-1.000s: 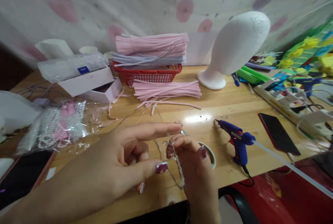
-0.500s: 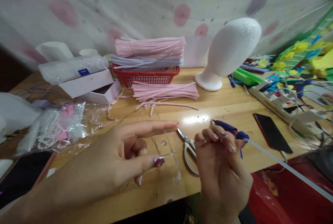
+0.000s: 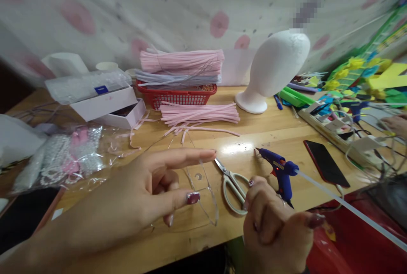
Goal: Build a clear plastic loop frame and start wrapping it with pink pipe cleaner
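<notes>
Left hand (image 3: pixel 144 191) holds a wire loop (image 3: pixel 216 211), thumb and forefinger apart, likely steadying it near the counter's (image 3: pixel 203 144) front edge; right hand (image 3: pixel 275 223) loosely curled, contents hidden.

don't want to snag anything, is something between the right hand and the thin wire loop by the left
In view, the scissors lie on the table between the right hand and wire loop; nothing else visible intervenes.
</notes>
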`<action>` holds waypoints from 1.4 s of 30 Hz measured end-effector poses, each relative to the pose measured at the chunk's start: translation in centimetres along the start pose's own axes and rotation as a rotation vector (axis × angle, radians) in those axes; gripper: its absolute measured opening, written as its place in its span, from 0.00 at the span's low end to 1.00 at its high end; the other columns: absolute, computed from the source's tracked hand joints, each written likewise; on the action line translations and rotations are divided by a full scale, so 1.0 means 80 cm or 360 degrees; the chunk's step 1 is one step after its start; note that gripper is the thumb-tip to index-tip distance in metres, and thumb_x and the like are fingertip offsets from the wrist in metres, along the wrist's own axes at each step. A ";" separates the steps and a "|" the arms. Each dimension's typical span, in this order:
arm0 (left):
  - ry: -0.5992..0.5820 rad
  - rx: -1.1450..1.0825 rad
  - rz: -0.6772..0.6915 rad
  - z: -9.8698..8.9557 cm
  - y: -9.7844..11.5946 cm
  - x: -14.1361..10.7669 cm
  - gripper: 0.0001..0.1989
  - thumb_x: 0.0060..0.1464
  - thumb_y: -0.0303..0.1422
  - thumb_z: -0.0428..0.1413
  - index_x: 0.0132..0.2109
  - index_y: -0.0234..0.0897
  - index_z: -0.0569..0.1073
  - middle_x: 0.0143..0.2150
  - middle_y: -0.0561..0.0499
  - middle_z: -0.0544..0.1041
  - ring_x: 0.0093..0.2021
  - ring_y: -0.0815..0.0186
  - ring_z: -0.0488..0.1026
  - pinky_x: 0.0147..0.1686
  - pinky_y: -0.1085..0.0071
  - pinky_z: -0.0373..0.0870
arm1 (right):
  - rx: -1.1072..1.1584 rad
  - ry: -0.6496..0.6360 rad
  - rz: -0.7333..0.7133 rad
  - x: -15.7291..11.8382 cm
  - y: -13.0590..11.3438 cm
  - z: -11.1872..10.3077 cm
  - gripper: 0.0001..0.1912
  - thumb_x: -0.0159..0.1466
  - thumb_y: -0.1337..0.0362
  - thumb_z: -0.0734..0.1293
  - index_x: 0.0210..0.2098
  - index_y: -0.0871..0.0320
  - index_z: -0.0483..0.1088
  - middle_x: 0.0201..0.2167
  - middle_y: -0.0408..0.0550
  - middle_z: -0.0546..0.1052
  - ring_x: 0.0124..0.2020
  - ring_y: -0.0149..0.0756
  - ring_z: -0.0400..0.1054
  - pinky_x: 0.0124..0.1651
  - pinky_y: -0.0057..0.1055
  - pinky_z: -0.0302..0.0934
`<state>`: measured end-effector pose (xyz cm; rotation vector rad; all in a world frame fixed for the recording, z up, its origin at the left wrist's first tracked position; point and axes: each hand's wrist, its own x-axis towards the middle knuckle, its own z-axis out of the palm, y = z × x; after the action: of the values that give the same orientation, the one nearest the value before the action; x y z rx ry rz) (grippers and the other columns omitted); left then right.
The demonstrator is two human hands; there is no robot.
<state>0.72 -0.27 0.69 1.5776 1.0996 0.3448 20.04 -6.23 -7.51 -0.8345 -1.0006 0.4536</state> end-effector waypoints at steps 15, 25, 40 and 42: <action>0.0021 -0.0134 0.0026 0.005 -0.002 -0.002 0.30 0.55 0.40 0.59 0.64 0.48 0.66 0.23 0.59 0.63 0.22 0.73 0.61 0.22 0.78 0.62 | 0.0112 -0.0317 0.0391 -0.072 0.011 0.030 0.12 0.73 0.59 0.56 0.37 0.54 0.67 0.22 0.39 0.64 0.24 0.29 0.61 0.28 0.28 0.56; 0.0048 -0.0095 0.0015 0.006 0.005 -0.001 0.29 0.56 0.38 0.58 0.64 0.48 0.66 0.22 0.59 0.63 0.22 0.73 0.60 0.20 0.78 0.58 | 0.0109 -0.0175 0.0703 -0.078 -0.002 0.035 0.13 0.72 0.54 0.59 0.37 0.54 0.69 0.19 0.35 0.54 0.20 0.26 0.49 0.23 0.24 0.46; 0.0071 -0.0079 0.0099 0.004 -0.002 0.002 0.29 0.57 0.36 0.56 0.65 0.48 0.65 0.23 0.59 0.62 0.23 0.73 0.59 0.21 0.78 0.59 | 0.0057 -0.0156 0.0763 -0.075 -0.002 0.036 0.14 0.70 0.54 0.61 0.34 0.55 0.69 0.19 0.35 0.54 0.19 0.26 0.49 0.23 0.26 0.45; 0.0058 -0.0088 0.0101 0.003 -0.001 0.001 0.28 0.57 0.34 0.56 0.65 0.48 0.65 0.23 0.59 0.62 0.23 0.73 0.59 0.21 0.78 0.58 | 0.0062 -0.0157 0.0770 -0.076 -0.003 0.038 0.14 0.70 0.54 0.61 0.34 0.55 0.69 0.19 0.35 0.54 0.19 0.26 0.49 0.23 0.26 0.44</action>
<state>0.91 -0.34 0.47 1.5648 1.0606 0.4443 14.46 -9.26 -9.83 -1.0285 -0.8722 0.9313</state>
